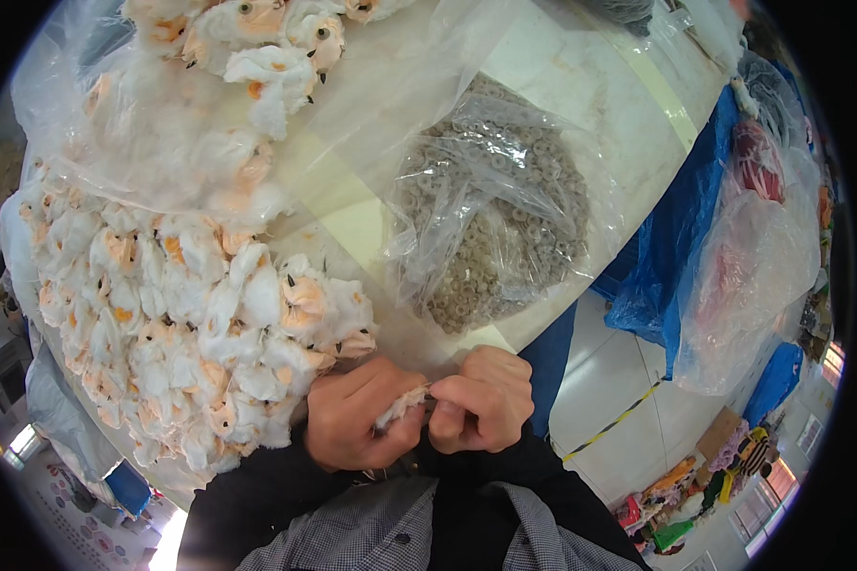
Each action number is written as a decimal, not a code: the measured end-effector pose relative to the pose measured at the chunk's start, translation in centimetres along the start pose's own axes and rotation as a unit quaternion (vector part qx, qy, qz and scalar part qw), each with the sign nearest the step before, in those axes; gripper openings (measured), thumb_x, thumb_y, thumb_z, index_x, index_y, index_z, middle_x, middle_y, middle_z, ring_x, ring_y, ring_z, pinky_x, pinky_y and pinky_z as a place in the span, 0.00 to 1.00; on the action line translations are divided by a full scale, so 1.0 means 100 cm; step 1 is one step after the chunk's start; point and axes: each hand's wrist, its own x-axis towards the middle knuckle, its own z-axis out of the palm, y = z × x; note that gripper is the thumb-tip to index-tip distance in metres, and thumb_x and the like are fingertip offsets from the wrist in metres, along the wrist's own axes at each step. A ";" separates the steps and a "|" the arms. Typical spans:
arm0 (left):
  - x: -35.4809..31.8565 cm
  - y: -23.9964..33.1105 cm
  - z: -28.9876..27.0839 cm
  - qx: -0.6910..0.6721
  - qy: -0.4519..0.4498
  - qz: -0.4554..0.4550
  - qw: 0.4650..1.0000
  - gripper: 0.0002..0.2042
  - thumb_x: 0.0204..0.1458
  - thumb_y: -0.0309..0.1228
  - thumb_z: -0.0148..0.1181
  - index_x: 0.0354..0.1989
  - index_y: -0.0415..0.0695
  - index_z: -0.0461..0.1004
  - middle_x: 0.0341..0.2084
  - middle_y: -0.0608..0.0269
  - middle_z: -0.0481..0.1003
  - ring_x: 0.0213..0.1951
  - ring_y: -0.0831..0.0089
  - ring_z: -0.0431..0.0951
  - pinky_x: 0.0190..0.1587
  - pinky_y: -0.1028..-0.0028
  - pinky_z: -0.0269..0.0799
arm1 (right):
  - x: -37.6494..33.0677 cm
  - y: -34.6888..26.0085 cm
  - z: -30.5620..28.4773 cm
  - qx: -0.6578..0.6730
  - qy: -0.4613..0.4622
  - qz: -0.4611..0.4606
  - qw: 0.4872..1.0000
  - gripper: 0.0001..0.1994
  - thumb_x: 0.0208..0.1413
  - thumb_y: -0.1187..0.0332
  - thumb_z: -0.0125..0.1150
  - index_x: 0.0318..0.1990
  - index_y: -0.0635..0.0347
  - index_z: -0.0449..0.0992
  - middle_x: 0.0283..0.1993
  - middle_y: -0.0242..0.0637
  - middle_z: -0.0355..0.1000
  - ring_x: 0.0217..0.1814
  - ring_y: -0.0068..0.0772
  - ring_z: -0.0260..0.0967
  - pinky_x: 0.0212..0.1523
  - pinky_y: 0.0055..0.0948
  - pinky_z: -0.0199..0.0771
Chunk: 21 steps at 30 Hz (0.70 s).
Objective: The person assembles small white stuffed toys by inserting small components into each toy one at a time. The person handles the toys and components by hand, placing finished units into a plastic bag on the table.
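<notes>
Both my hands are up close together at the table's near edge, and here's the grip: my left hand (364, 414) is curled tight around a small fluffy piece (402, 407), white and peach, its fluff poking out between the fingers. In comes my right hand (483, 400) from the other side, closed too, thumb and forefinger pinching at the piece's right end. There's a small dark bit right at those fingertips; whether it belongs to the piece, I can't tell.

Just beyond my left knuckles, a big heap of fluffy pieces (171, 333) spreads over the left side of the table (628, 105), white and peach all through, dark points sticking out here and there. Farther up, more of them (276, 48) lie by a clear plastic sheet (152, 143). Straight ahead of my right hand, a clear bag (505, 209) sits on the tabletop, full of small greyish rings.

Over to the right, off the table, there's a blue bag (662, 266) beside a clear one (747, 285) with something reddish inside, and yellow-and-black tape (614, 422) crosses the tiled floor (590, 381).
</notes>
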 end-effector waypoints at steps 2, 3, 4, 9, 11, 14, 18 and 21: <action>0.000 0.000 0.000 -0.001 0.000 -0.001 1.000 0.09 0.48 0.24 0.68 0.39 0.38 0.82 0.27 0.56 0.79 0.24 0.60 0.81 0.28 0.67 0.76 | 0.000 0.001 0.000 0.001 0.002 -0.003 1.000 0.09 0.49 0.76 0.62 0.40 0.61 0.78 0.19 0.30 0.67 0.16 0.32 0.64 0.20 0.28 0.63; 0.000 0.001 0.000 -0.002 -0.002 -0.003 1.000 0.09 0.48 0.24 0.68 0.39 0.38 0.82 0.27 0.56 0.79 0.24 0.60 0.81 0.28 0.67 0.76 | -0.001 0.001 0.000 0.001 0.000 -0.004 1.000 0.09 0.50 0.76 0.62 0.40 0.61 0.78 0.19 0.30 0.67 0.16 0.32 0.64 0.20 0.28 0.63; 0.000 0.001 -0.001 -0.002 -0.003 -0.005 1.000 0.09 0.48 0.25 0.68 0.39 0.38 0.82 0.27 0.56 0.79 0.24 0.60 0.81 0.28 0.67 0.76 | -0.001 0.001 -0.001 0.002 -0.003 -0.005 1.000 0.08 0.51 0.75 0.63 0.40 0.61 0.78 0.19 0.30 0.67 0.16 0.32 0.64 0.20 0.28 0.63; 0.001 0.000 -0.002 -0.013 -0.004 -0.001 1.000 0.09 0.49 0.24 0.67 0.39 0.38 0.82 0.27 0.55 0.79 0.25 0.60 0.81 0.28 0.67 0.76 | 0.005 -0.003 -0.001 0.008 -0.015 0.004 1.000 0.06 0.54 0.71 0.68 0.38 0.60 0.79 0.19 0.29 0.66 0.16 0.31 0.64 0.19 0.27 0.61; 0.001 -0.001 -0.002 -0.014 -0.001 0.001 1.000 0.09 0.49 0.24 0.67 0.39 0.37 0.82 0.27 0.55 0.78 0.25 0.60 0.81 0.29 0.67 0.76 | 0.005 -0.002 -0.002 -0.001 -0.025 0.010 1.000 0.07 0.55 0.70 0.70 0.37 0.60 0.79 0.19 0.29 0.66 0.16 0.31 0.64 0.19 0.27 0.61; 0.001 -0.001 -0.002 -0.013 0.002 0.002 1.000 0.08 0.50 0.23 0.67 0.39 0.37 0.82 0.27 0.55 0.78 0.25 0.60 0.81 0.29 0.67 0.76 | 0.002 -0.002 -0.003 -0.005 -0.033 0.021 0.999 0.07 0.55 0.70 0.72 0.37 0.59 0.79 0.19 0.29 0.66 0.17 0.31 0.64 0.20 0.27 0.61; 0.001 0.001 -0.001 -0.011 0.006 0.008 1.000 0.08 0.50 0.23 0.67 0.39 0.37 0.82 0.26 0.55 0.78 0.25 0.60 0.80 0.29 0.67 0.76 | 0.004 -0.003 -0.002 -0.004 -0.026 0.022 0.999 0.07 0.55 0.70 0.73 0.37 0.58 0.79 0.19 0.29 0.67 0.16 0.31 0.64 0.20 0.27 0.62; 0.000 0.001 -0.002 -0.007 0.006 0.009 1.000 0.08 0.50 0.23 0.67 0.39 0.37 0.83 0.26 0.56 0.78 0.24 0.60 0.80 0.28 0.68 0.75 | 0.005 -0.003 -0.002 -0.008 -0.028 0.024 0.999 0.08 0.54 0.70 0.73 0.36 0.57 0.79 0.19 0.29 0.68 0.16 0.30 0.64 0.20 0.27 0.62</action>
